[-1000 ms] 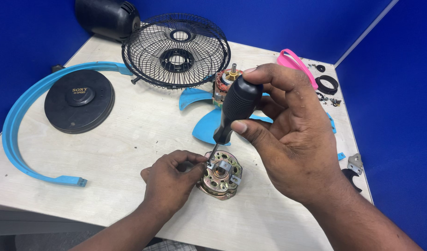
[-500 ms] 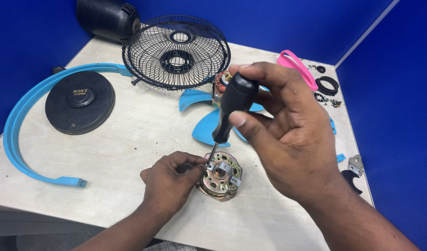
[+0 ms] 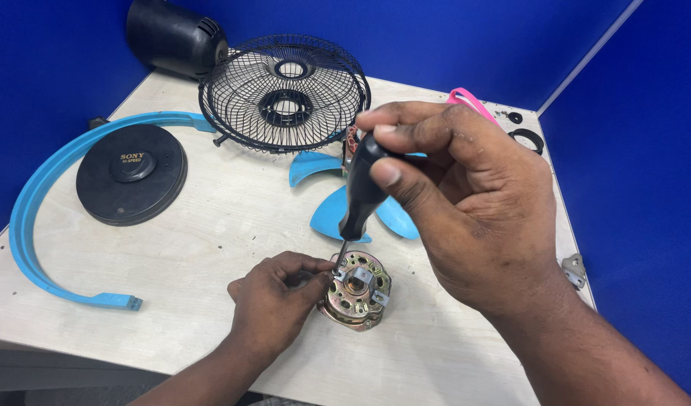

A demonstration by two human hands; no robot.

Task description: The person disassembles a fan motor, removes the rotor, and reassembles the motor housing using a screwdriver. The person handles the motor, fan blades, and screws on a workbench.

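Motor [image 3: 355,290], a round brass-coloured metal piece with slotted holes, sits on the near middle of the table [image 3: 210,225]; our left hand [image 3: 274,301] touches it, pinching its left rim. Our right hand [image 3: 466,203], up and to the right, grips a black-handled screwdriver [image 3: 362,194]. It stands nearly upright, tip down on the motor's top left edge.

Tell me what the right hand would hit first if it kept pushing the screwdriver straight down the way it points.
Most likely the small motor. The right hand aims the screwdriver down at its top, where the tip already seems to touch, beside the left hand.
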